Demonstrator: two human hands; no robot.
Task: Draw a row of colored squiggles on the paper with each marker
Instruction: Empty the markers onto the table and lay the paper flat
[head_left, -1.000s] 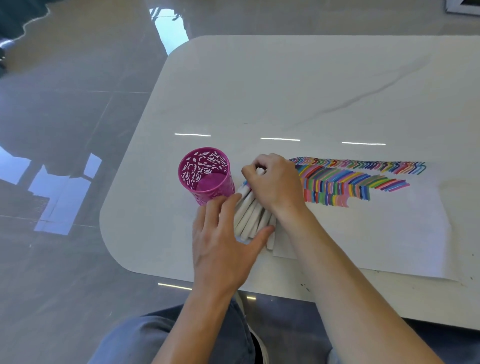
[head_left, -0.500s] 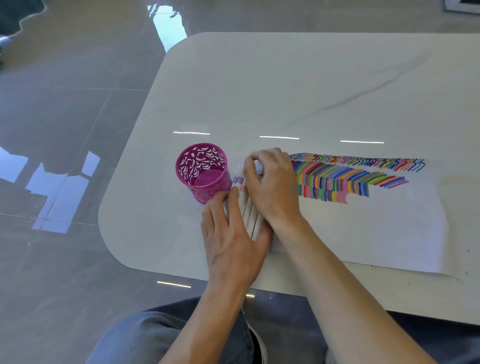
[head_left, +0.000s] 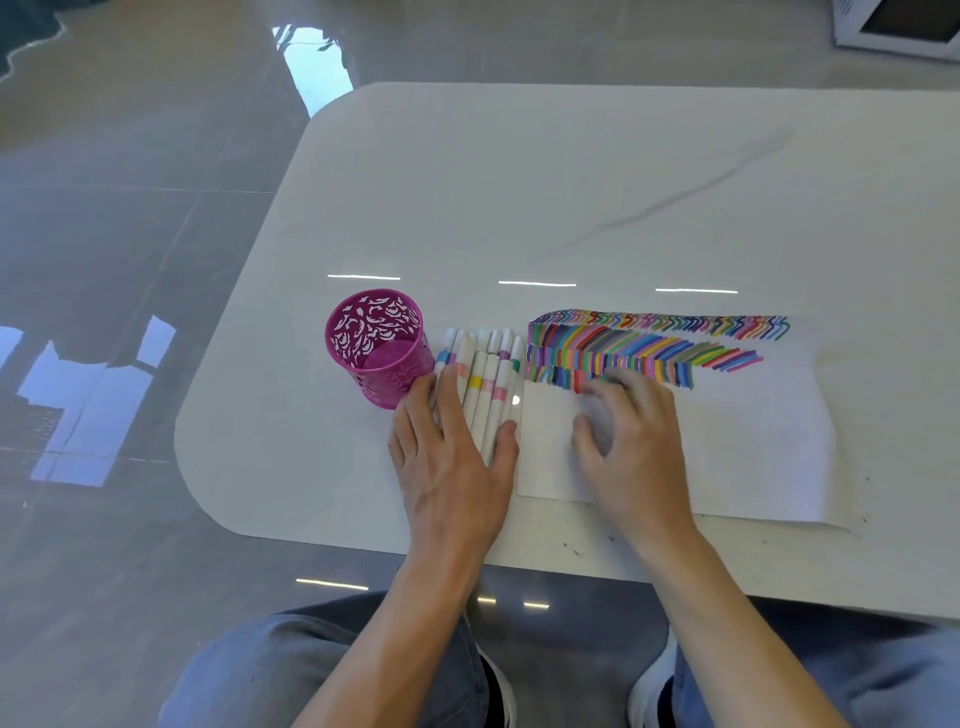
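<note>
**Left hand** (head_left: 452, 457): lower centre of frame. Lies flat with straight fingers on top of the markers, thumb against the bundle's right side; presses, does not grip.

**Right hand** (head_left: 636, 447): right of centre, blurred. Fingers loosely bent and spread over the paper, fingertips at the lowest band of colour; no marker seen in it.

**Markers** (head_left: 488, 374): one tight bundle of white barrels with coloured bands, all apparently capped, lying on the table between cup and paper, tips toward the top of frame.

**Cup** (head_left: 376, 345): pink pierced metal, upright, just left of the bundle; looks empty inside.

**Paper** (head_left: 737, 457): white sheet, centre right. Coloured squiggles (head_left: 665, 325) run along its top edge, with two denser bands of strokes beneath; the lower half is bare.

**Table** (head_left: 519, 182): white, marble-veined.

**Progress, judged:** drawing appears finished or nearly so. Only collecting the markers into the cup seems left. Whether each colour was used cannot be told.
</note>
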